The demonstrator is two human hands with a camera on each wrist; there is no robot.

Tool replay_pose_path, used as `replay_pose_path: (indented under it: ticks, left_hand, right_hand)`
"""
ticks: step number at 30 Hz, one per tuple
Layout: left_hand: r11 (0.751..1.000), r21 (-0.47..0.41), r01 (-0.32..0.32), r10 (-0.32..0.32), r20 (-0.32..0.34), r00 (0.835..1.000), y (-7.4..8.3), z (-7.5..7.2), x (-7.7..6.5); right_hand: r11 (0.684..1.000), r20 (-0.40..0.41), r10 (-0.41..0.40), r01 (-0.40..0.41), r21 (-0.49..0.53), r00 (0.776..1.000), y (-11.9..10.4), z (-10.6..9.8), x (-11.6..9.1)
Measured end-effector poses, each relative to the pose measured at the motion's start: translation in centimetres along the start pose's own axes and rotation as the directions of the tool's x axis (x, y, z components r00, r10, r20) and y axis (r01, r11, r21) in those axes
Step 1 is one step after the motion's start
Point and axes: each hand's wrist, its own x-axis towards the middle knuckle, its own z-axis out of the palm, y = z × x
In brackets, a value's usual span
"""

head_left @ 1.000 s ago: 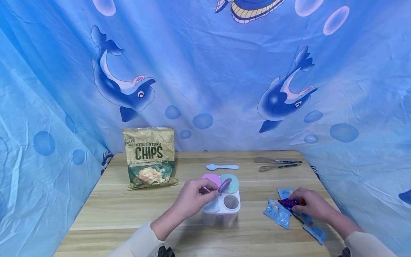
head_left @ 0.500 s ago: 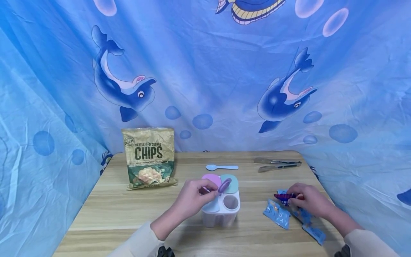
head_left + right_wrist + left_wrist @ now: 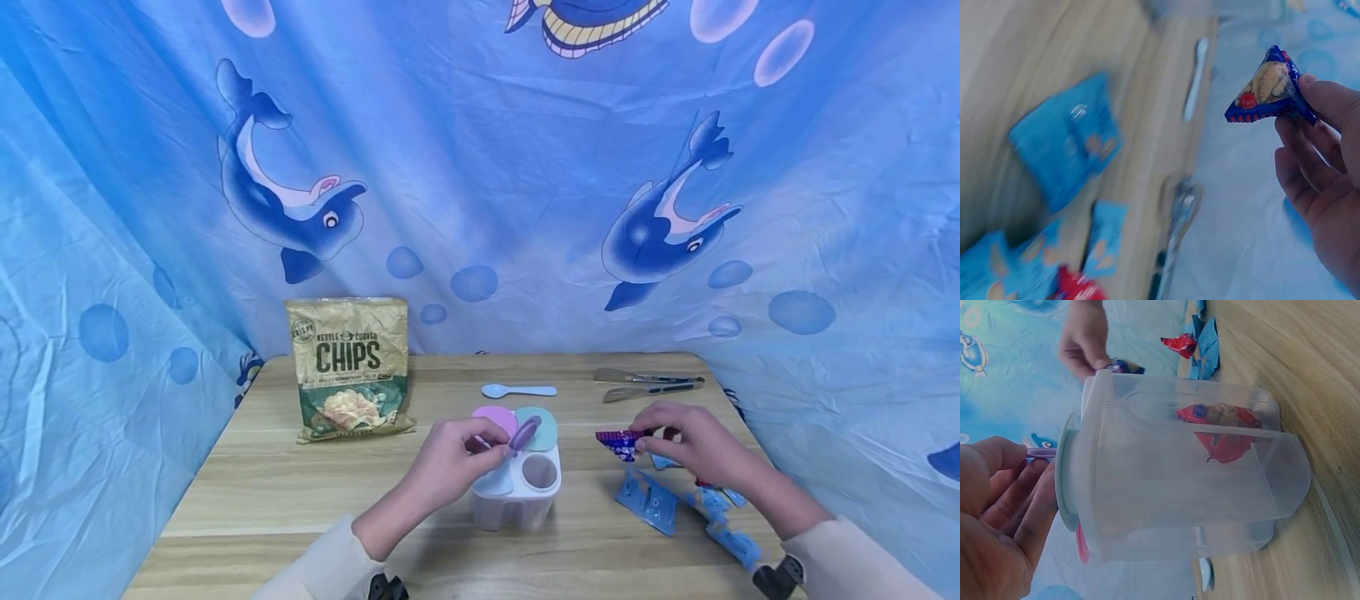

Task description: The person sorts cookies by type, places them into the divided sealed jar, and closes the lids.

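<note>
In dark capitals on the tan-and-green chip bag (image 3: 348, 367): KETTLE COOKED above a large CHIPS, with CRISPY in a round badge at upper left; remaining print too small to read. On the blue packets (image 3: 660, 508), blurred pale lettering beside tan nut pictures.

Pinched between thumb and fingertips of the right hand (image 3: 697, 442), and raised above the wooden table (image 3: 300, 500): a triangular snack packet (image 3: 1269, 87), to the right of the four-part container (image 3: 513, 512) and apart from it. Wrapped in glossy dark blue, with a red round emblem near one corner, red stripes along one edge, and a clear window onto tan pieces.

Gripped by its edge between thumb and fingers of the left hand (image 3: 450, 457), over the container's top: a purple lid (image 3: 525, 433). Fitted on three sections: pink, mint-green and light-blue lids; left uncovered, the near-right one. Visible through the translucent wall, a red packet (image 3: 1229, 428) low inside. Lying among the blue packets, another red wrapper (image 3: 1079, 284). Laid farther back, a pale blue spoon (image 3: 517, 390) and tongs (image 3: 648, 387).
</note>
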Motion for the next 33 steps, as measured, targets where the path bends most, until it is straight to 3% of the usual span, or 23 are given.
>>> replay_pose_path:
  ticks: [6, 13, 18, 24, 29, 33]
  left_hand:
    - [1.000, 0.000, 0.004, -0.004, 0.000, 1.000, 0.0, 0.0, 0.0]
    - [1.000, -0.004, -0.003, 0.003, -0.001, 1.000, 0.1, 0.0, 0.0]
    - [1.000, -0.002, -0.008, 0.008, -0.006, 1.000, 0.2, -0.1, 0.0]
    - [1.000, 0.001, -0.025, 0.025, -0.004, 1.000, 0.2, 0.0, 0.0]
    - [0.999, -0.006, -0.035, 0.035, 0.004, 0.999, 0.2, 0.0, 0.1]
    - [0.999, -0.004, -0.033, 0.033, 0.006, 0.999, 0.2, -0.1, 0.1]
  right_hand:
    - [0.978, 0.017, 0.008, -0.011, 0.206, 1.000, -3.4, 0.5, 1.5]
    - [0.903, 0.022, -0.096, 0.078, 0.423, 0.995, -6.8, 1.7, 3.1]
    - [0.876, 0.051, -0.127, 0.088, 0.474, 0.991, -8.4, 2.9, 4.2]
    - [0.847, 0.096, -0.136, 0.066, 0.527, 0.986, -8.6, 4.9, 4.7]
    - [0.848, 0.101, -0.125, 0.053, 0.528, 0.987, -8.0, 6.0, 4.8]
    - [0.869, 0.120, -0.083, 0.013, 0.495, 0.989, -7.7, 6.5, 5.0]
